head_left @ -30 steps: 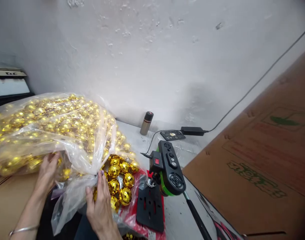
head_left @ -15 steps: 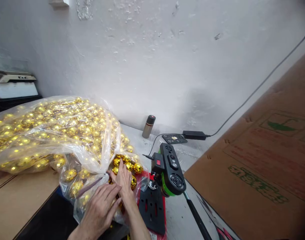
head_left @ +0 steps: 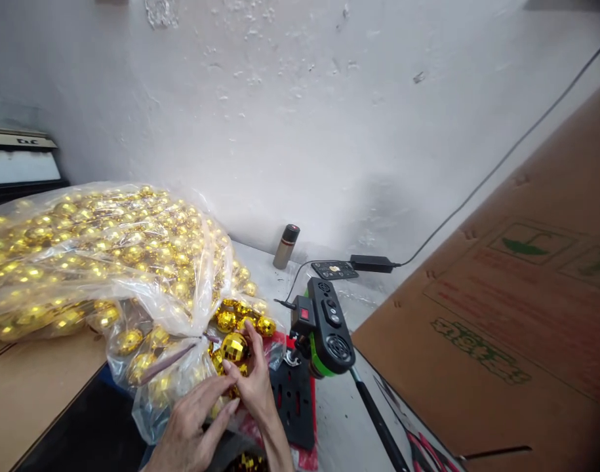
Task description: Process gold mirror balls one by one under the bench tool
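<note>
A large clear plastic bag (head_left: pixel 107 242) full of shiny gold faceted balls lies at the left, gathered at its neck by a purple tie (head_left: pixel 169 362). Beyond the neck, loose gold balls (head_left: pixel 234 347) sit in the open part of the plastic. My right hand (head_left: pixel 253 380) is at these balls, thumb and fingers apart around one of them; whether it grips the ball is unclear. Close beside it on the left, my left hand (head_left: pixel 196 419) rests over the plastic, thumb apart from the fingers, with nothing visible held.
A black device with a red switch (head_left: pixel 332 328) stands right of my hands, above a black slotted plate (head_left: pixel 294 403). Behind are a bottle (head_left: pixel 286 246) and a power adapter (head_left: pixel 372 263). A large cardboard box (head_left: pixel 506 295) fills the right.
My right hand has drawn back from among the balls and its fingers have spread, showing a larger gold ball. The view has shifted slightly, moving the surroundings left.
</note>
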Demonstrator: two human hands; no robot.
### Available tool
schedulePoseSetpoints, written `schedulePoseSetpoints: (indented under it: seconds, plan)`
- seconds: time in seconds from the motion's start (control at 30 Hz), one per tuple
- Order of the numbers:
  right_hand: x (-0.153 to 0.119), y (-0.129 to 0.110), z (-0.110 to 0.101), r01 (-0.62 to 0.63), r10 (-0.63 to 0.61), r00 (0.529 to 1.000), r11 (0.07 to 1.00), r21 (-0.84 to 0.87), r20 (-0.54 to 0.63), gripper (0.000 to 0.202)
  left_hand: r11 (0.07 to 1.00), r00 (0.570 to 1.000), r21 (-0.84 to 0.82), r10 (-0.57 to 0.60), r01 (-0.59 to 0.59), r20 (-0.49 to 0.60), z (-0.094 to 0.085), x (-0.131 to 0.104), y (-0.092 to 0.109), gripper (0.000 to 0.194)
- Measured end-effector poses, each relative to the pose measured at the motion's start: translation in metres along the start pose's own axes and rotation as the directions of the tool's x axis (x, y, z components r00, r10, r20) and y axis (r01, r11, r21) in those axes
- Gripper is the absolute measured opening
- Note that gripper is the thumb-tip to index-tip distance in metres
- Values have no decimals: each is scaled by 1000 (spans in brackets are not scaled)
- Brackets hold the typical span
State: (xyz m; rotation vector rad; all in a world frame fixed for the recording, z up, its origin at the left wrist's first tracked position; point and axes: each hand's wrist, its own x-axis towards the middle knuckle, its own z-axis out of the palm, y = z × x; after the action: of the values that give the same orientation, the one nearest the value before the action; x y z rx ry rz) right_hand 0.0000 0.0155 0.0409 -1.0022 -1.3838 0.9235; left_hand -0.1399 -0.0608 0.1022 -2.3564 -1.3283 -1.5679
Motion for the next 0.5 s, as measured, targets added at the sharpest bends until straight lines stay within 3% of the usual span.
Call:
schedulePoseSetpoints:
  seconds: [0.07,0.27,0.4,0.5]
  plan:
    - [-7,-7,-3,18,-19,1000,998,-66,-5,74,994,995,-46,-101,100,-25,4,-5,1,24]
    - [-31,-17,-16,61,-61,998,991,-115,0,75,924,933,-140,-342,355,108,13,-30,0,24]
    - [-55,-18,-30,100,-107,994,983,-153,-36,76,926,929,-97,-358,366,89,23,-41,3,30]
    - [-91,-16,-45,112,-124,991,970,-216,-43,73,951,950,21,-309,308,41,31,-45,-6,38]
